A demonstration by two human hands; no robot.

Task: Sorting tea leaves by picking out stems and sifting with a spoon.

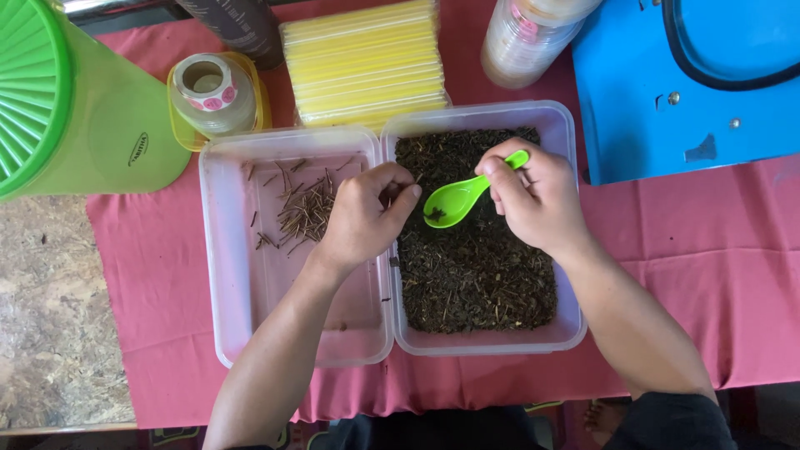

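Pinching a thin stem between fingertips, your left hand [360,218] hovers at the seam of the two tubs while your right hand [537,198] holds the green spoon [460,198].

You are sorting, by the look of it: the right tub [567,250], near the front edge of the red tablecloth [692,275], is full of dark loose tea leaves [475,267], and the left tub [221,275] holds only a small heap of pale stems [307,212] toward its back. The spoon's bowl lies just above the leaves, touching your right fingers at its handle, a few bits in it. Your left pinch sits right beside the spoon, over the leaf tub's left rim. The next move likely calls for carrying the stem left to the heap, well clear of the leaves.
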